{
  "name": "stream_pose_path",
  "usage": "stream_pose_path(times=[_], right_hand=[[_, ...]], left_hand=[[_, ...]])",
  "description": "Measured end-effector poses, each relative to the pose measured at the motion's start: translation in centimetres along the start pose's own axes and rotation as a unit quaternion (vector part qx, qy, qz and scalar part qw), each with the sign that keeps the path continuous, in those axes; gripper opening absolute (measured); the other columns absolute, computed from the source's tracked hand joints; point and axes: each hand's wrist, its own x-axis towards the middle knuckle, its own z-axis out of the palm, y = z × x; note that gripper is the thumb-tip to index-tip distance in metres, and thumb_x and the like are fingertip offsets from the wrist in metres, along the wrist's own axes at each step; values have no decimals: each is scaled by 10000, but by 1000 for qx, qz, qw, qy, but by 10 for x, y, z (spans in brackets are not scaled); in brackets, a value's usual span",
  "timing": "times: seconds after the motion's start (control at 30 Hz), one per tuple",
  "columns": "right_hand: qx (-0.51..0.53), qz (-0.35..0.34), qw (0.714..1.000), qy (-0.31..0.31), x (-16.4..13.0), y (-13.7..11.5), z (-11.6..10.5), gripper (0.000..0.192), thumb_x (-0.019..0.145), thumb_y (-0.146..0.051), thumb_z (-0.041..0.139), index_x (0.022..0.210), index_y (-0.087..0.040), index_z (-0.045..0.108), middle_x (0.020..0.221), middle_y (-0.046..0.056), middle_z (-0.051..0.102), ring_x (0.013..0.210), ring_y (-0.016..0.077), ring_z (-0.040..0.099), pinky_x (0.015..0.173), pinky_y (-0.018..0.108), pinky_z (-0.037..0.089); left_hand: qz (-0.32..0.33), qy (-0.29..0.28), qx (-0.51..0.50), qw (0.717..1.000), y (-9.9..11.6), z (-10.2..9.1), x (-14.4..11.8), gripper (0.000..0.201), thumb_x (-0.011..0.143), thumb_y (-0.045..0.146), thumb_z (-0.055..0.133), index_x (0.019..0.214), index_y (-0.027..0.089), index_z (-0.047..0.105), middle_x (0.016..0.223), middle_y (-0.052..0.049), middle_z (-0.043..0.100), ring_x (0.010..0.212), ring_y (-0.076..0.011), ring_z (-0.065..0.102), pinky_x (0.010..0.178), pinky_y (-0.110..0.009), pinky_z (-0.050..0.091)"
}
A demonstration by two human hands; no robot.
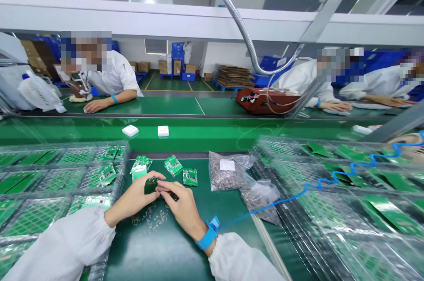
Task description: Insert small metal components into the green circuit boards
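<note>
A small dark green circuit board (151, 185) is pinched in my left hand (134, 199), low over the green mat (159, 245). The fingertips of my right hand (180, 208) touch the board's right edge, seemingly with a small part that I cannot make out. On my right wrist sits a blue strap (208, 234) with a coiled blue cord (331, 179). Three more green boards (173, 165) lie on the mat just beyond my hands. Tiny loose metal parts (152, 219) are scattered under my hands.
Two clear bags of small metal parts (227, 171) lie right of my hands. Clear trays of boards (49, 184) flank me left and right (347, 192). Two white square pieces (130, 130) sit on the green conveyor. People in white coats work across it.
</note>
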Motion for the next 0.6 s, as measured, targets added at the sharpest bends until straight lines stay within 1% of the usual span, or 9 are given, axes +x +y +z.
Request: stream_pose_path(times=[0.2, 0.33, 0.5, 0.6], right_hand=[[14, 1, 1000, 0, -1, 1, 1, 283, 943, -185, 643, 1169, -284, 784, 1070, 39, 804, 978, 211, 756, 915, 344, 588], [15, -5, 1000, 1, -2, 2, 1, 272, 948, -191, 638, 1150, -294, 789, 1052, 39, 802, 961, 217, 754, 899, 356, 593], [34, 2, 999, 1, -2, 0, 2, 350, 932, -145, 615, 1236, -270, 735, 1097, 40, 788, 990, 208, 749, 944, 356, 577], [40, 7, 999, 1, -2, 2, 3, 342, 920, -156, 624, 1234, -248, 721, 1068, 42, 782, 940, 195, 741, 874, 322, 584]], left_hand=[[3, 2, -9, 1000, 2, -1, -1, 380, 831, 190, 650, 1208, 223, 619, 1175, -50, 693, 1127, -246, 650, 1024, -382, 503], [3, -3, 3, 1000, 5, 0, -1, 386, 826, 167, 616, 1208, 219, 620, 1163, -55, 702, 1097, -247, 661, 998, -385, 508], [14, 10, 30, 999, 7, 1, -1, 354, 829, 144, 582, 1173, 212, 630, 1146, -52, 720, 1094, -245, 670, 982, -367, 509], [24, 17, 43, 999, 8, 1, -1, 343, 839, 140, 578, 1169, 216, 634, 1133, -39, 729, 1070, -236, 678, 970, -353, 513]])
